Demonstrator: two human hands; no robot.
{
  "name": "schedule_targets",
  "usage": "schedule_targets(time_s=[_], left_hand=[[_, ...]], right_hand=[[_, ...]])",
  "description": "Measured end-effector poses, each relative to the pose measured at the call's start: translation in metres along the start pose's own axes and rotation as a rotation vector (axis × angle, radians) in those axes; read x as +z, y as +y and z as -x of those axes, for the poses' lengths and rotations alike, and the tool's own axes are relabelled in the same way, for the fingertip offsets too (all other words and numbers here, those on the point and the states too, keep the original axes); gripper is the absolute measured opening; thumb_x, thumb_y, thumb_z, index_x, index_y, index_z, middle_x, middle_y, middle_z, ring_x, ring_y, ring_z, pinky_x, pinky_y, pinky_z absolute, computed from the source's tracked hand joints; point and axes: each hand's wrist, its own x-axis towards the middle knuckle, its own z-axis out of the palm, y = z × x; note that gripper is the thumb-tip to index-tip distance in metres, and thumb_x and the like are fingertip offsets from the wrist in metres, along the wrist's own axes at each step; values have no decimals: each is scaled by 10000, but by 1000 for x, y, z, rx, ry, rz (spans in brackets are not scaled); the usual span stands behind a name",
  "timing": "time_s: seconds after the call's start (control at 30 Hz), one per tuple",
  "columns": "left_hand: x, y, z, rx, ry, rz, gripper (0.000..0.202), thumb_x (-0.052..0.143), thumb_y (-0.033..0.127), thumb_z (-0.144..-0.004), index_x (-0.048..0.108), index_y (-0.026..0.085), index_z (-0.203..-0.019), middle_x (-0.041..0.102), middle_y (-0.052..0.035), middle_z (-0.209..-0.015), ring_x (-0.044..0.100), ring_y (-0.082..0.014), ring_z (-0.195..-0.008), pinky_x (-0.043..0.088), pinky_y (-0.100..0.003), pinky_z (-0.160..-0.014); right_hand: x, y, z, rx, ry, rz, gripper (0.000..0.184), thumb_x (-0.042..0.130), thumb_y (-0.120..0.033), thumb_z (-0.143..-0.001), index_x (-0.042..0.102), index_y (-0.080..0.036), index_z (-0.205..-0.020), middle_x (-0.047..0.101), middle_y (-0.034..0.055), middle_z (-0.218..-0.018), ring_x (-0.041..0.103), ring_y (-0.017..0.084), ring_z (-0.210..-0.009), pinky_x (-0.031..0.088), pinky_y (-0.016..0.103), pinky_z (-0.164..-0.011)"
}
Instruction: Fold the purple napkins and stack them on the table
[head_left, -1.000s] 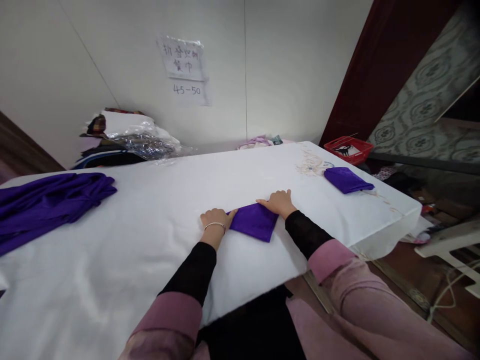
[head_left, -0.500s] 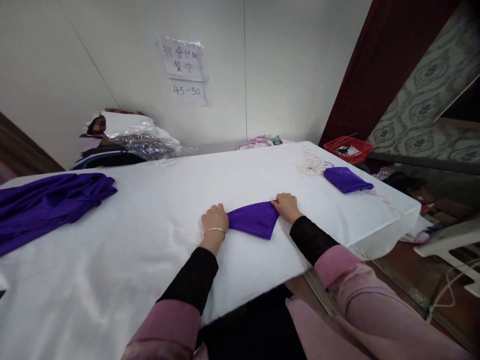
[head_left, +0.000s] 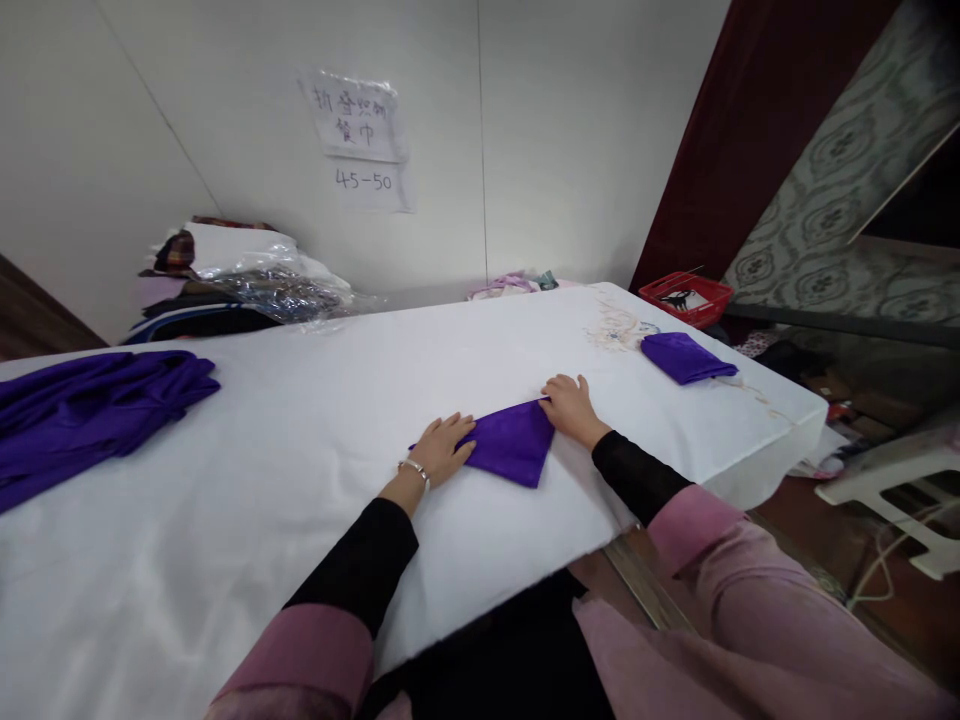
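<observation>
Purple cloth point(head_left: 514, 443) under left fingers point(head_left: 451, 427)

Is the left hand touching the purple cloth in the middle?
Touching: the head view shows the left hand lying across the purple cloth, purple showing on both sides.

Left hand point(head_left: 442, 450) and right hand point(head_left: 571, 408): bare. Left wrist: one slim silver-toned bracelet point(head_left: 415, 467). Left forearm: close-fitting black inner sleeve point(head_left: 360, 565), emerging from a broad, smooth left cuff point(head_left: 304, 650) in dusky pink. Right forearm: matching black undersleeve point(head_left: 643, 476), likewise emerging from a broad pink right cuff point(head_left: 697, 525). Right outer sleeve point(head_left: 795, 610): paler, greyish pink; loose cut, softly creased, with a curved fold behind the cuff. Lower front of body: black clothing point(head_left: 502, 655), garment type not discernible, bordered on the right by a pink panel point(head_left: 622, 645) similar in tone to the outer sleeves
</observation>
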Motion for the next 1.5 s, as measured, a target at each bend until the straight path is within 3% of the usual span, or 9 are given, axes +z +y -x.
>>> schedule_targets(time_s=[0.1, 0.27, 0.43, 0.63, 0.8, 0.97, 1.17, 1.37, 1.5], left_hand=[[2, 0, -1, 5, 8, -8, 479, 357, 397, -885, 439, 241, -1330, 404, -44, -1442, 263, -223, -1370, 172, -461, -1126], [5, -3, -1, 30, 19, -23, 496, 389, 291, -862, 406, 232, -1354, 438, -57, -1417, 254, -218, -1373, 181, -456, -1123], [5, -3, 0, 39, 26, -37, 476, 387, 323, -878, 403, 264, -1351, 424, -37, -1429, 263, -219, -1370, 195, -471, -1115], [3, -2, -1, -3, -5, -53, 482, 351, 394, -897, 423, 225, -1343, 390, -51, -1449, 256, -217, -1374, 184, -456, -1123], [5, -5, -1, 13, 21, -22, 466, 337, 420, -909, 444, 244, -1326, 407, -40, -1439, 268, -219, -1369, 194, -466, -1119], [9, -11, -3, 7, 134, 40, 409, 314, 382, -926, 507, 253, -1263, 547, -16, -1322, 392, -199, -1300, 267, -437, -1100], [11, -6, -11, 3, 344, 93, 349, 415, 355, -900, 581, 196, -1163, 666, -66, -1074, 581, -217, -1025, 440, -391, -937], [10, 11, -25, -54, 375, 63, 248, 518, 327, -856, 633, 194, -1030, 651, -57, -880, 570, -224, -880, 457, -386, -820], [10, 18, -23, -19, 389, 45, 130, 542, 273, -838, 641, 208, -893, 633, -42, -833, 556, -216, -856, 431, -383, -798]], right_hand=[[3, -36, 11, -257, -1, -91, 403, 417, -370, -919, 508, -183, -1264, 412, 127, -1409, 243, 282, -1350, 119, 508, -1078], [22, -85, 24, -629, -286, -267, 773, 350, -629, -875, 219, -133, -1453, 176, 147, -1516, 117, 258, -1401, 123, 455, -1113], [30, -79, 18, -558, -363, -295, 846, 287, -677, -864, 143, -103, -1469, 151, 165, -1515, 109, 280, -1400, 92, 479, -1115], [35, -44, 15, -411, -234, -156, 757, 295, -650, -882, 316, -115, -1416, 276, 162, -1480, 208, 288, -1375, 100, 477, -1105], [31, -11, 13, -323, -48, -110, 501, 336, -511, -940, 499, -171, -1269, 551, 121, -1270, 450, 250, -1197, 107, 467, -1086], [29, 15, -4, -287, 45, -117, 259, 457, -295, -933, 616, -188, -1107, 639, 83, -1008, 521, 214, -988, 284, 383, -955], [34, 20, -10, -357, 60, -204, 181, 544, -288, -890, 662, -203, -1000, 631, 71, -928, 520, 215, -921, 348, 362, -852], [34, 19, -8, -393, 80, -342, 81, 564, -233, -867, 625, -207, -914, 589, 77, -1135, 487, 229, -1087, 349, 390, -916], [31, 16, -7, -404, 58, -403, 92, 546, -207, -871, 593, -210, -950, 624, 65, -1048, 519, 219, -1045, 345, 402, -926]])
